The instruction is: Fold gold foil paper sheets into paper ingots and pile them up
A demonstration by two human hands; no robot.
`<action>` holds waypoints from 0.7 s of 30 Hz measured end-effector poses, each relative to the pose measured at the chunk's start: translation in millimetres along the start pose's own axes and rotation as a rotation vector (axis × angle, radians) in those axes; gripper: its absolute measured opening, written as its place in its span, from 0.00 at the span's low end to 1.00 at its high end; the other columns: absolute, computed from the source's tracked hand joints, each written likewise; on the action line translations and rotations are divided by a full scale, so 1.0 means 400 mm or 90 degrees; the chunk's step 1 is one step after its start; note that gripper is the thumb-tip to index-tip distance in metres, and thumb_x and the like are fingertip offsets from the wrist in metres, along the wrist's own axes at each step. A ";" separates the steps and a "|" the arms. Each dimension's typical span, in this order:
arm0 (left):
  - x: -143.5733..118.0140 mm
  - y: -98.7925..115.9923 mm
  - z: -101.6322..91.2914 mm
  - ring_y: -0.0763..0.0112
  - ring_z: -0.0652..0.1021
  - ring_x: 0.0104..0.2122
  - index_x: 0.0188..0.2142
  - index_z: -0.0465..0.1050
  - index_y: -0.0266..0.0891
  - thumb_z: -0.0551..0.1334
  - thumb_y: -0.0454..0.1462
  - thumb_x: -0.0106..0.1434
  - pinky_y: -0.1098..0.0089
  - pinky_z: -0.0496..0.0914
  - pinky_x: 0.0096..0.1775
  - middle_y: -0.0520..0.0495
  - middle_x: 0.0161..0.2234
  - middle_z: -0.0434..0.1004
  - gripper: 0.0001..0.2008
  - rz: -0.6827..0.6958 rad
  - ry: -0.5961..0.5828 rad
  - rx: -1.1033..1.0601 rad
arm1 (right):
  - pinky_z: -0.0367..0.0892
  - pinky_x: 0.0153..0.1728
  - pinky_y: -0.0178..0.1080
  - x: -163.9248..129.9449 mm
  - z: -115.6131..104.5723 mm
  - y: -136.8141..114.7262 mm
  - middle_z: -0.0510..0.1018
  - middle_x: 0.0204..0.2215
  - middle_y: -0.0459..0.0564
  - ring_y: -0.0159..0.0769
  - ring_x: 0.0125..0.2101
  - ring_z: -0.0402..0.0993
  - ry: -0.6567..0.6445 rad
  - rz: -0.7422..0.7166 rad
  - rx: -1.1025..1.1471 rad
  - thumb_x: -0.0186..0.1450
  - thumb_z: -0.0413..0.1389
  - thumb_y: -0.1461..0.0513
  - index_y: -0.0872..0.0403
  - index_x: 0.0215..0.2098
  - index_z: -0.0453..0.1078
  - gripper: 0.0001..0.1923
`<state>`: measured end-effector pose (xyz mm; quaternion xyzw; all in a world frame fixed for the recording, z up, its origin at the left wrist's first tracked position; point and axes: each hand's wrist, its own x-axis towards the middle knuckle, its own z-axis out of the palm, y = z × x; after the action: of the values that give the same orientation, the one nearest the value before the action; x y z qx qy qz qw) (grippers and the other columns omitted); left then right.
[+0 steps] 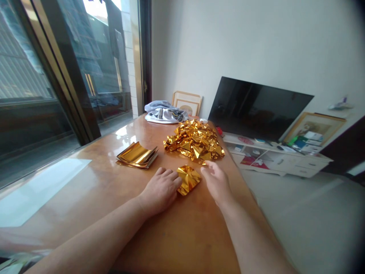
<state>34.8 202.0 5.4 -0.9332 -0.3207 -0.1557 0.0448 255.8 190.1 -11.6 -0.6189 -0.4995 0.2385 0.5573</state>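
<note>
Head view: folded gold foil piece [188, 179] laid flat on table [182, 236], just before crumpled foil heap [195, 142]. Left hand [159, 190] pressed on foil's left edge, fingers flat. Right hand [216, 180] just right of foil, fingers loosely spread, nothing held. Flat foil stack [137, 155] seen left of heap.

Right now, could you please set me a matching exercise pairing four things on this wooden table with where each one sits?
Things:
1. Small crumpled gold foil piece
2. Heap of crumpled gold foil pieces
3. Stack of flat gold foil sheets
4. Grey and white bundled cloth

Places:
A. Far end of the table, by the window
B. Between the left hand and right hand
C. Left of the heap, edges curling up
D. Just beyond the right hand's fingertips

Pairs: 1-B, 2-D, 3-C, 4-A
</note>
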 end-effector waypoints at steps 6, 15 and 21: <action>-0.001 0.006 0.006 0.61 0.72 0.40 0.37 0.70 0.41 0.59 0.34 0.63 0.58 0.60 0.44 0.46 0.38 0.76 0.03 0.003 -0.003 -0.001 | 0.67 0.44 0.40 -0.072 0.000 -0.082 0.78 0.37 0.49 0.41 0.41 0.72 -0.288 -0.320 -0.318 0.62 0.61 0.59 0.50 0.35 0.73 0.05; 0.007 -0.001 0.015 0.63 0.74 0.41 0.35 0.71 0.41 0.60 0.32 0.61 0.65 0.64 0.42 0.47 0.38 0.76 0.03 0.012 -0.011 -0.150 | 0.62 0.39 0.36 -0.076 -0.008 -0.074 0.78 0.35 0.48 0.37 0.39 0.71 -0.399 -0.330 -0.497 0.64 0.56 0.65 0.51 0.31 0.72 0.04; -0.020 -0.057 0.024 0.66 0.74 0.36 0.33 0.74 0.41 0.59 0.32 0.59 0.69 0.67 0.38 0.47 0.35 0.75 0.05 -0.027 -0.031 -0.257 | 0.60 0.36 0.35 -0.081 -0.016 -0.085 0.77 0.32 0.47 0.35 0.35 0.70 -0.407 -0.311 -0.488 0.63 0.56 0.67 0.51 0.30 0.73 0.06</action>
<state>17.5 217.1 -6.8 -0.9199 -0.3033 -0.1952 -0.1538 236.5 154.4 13.1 -0.5407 -0.8236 0.0792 0.1519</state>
